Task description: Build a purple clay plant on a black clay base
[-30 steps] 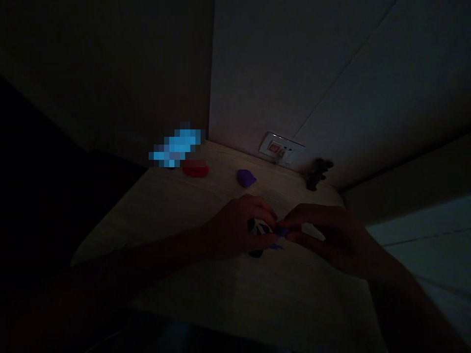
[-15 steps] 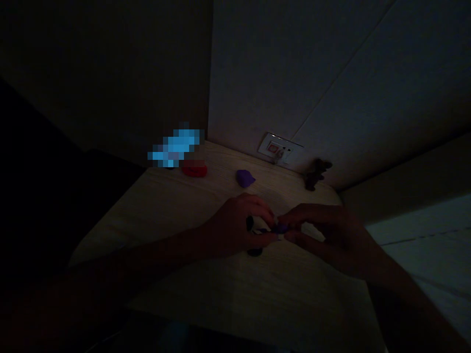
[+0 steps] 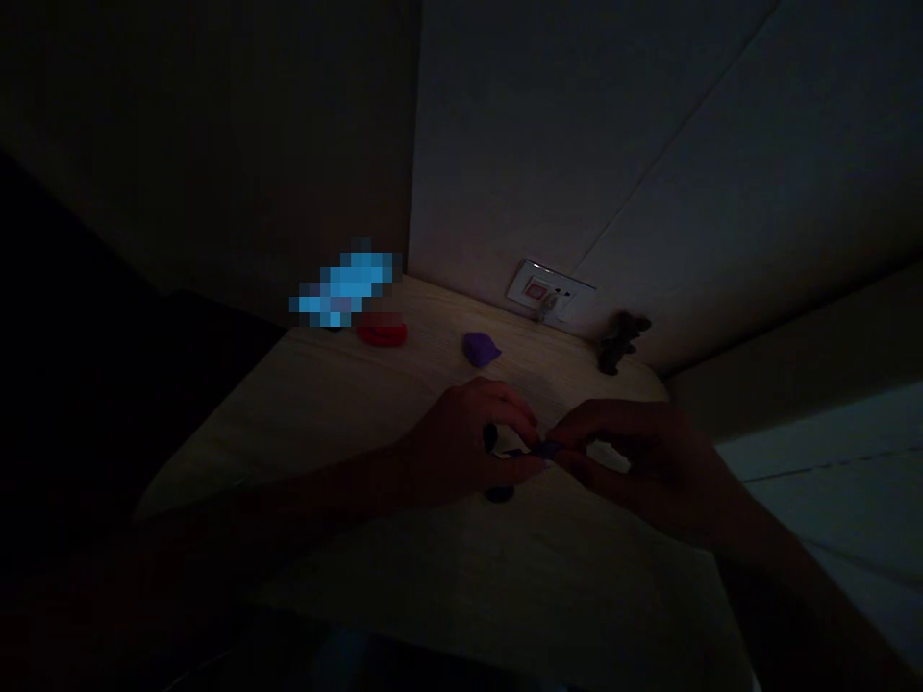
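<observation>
Over the table [image 3: 404, 394], my left hand [image 3: 461, 447] and my right hand [image 3: 649, 461] meet at the fingertips. Between them is a small purple piece [image 3: 551, 449], soft-looking like modelling clay, and the right thumb and fingers pinch it. My left thumb and fingers close on the piece's left end, where a thin dark-and-pale strip [image 3: 511, 453] shows. Two dark round shapes, an upper one [image 3: 490, 437] and a lower one [image 3: 499, 493], show beside the left hand; their kind is unclear in the dim light. Beyond the hands lies a purple lump [image 3: 481, 349].
A red rounded object [image 3: 382, 333] lies at the back left, by a bright blurred-out blue patch [image 3: 346, 286]. A dark small figure [image 3: 621, 342] stands at the back right. The wall behind carries a switch-and-socket plate [image 3: 552, 290].
The purple piece has become thinner and less visible as my right fingers close on it. The pale-and-dark thing by my left hand has turned more edge-on. Both hands stay nearly in place.
</observation>
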The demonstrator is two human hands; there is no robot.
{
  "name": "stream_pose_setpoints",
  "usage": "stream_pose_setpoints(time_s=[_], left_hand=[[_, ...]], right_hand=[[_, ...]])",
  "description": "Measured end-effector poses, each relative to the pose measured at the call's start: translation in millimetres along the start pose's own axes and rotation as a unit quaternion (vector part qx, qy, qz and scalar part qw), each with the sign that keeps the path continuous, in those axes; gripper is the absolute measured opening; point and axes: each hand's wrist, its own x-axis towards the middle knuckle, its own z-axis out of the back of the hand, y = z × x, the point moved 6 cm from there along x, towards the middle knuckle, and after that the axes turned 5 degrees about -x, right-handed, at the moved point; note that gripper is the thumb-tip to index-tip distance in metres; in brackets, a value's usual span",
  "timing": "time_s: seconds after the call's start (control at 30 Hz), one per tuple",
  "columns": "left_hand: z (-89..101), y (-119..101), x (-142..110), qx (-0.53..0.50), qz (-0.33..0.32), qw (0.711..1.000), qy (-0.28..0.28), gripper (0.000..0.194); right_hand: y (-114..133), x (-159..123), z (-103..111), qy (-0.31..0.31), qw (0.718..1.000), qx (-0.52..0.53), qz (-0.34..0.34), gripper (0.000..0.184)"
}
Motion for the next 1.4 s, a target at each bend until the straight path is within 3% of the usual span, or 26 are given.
stream_pose_setpoints(time_s=[0.43,1.4], left_hand=[[-0.5,1.1,0.0,0.01,0.011,1.0,0.001,0.012],[-2.7,1.0,-1.1,-0.007,0.01,1.0,-0.013,0.013]], right_hand=[[-3.5,-0.3,-1.2,0.038,0.999,-0.019,-0.007,0.014],[3.6,0.6,0.7,0.03,0.999,-0.033,0.008,0.011]])
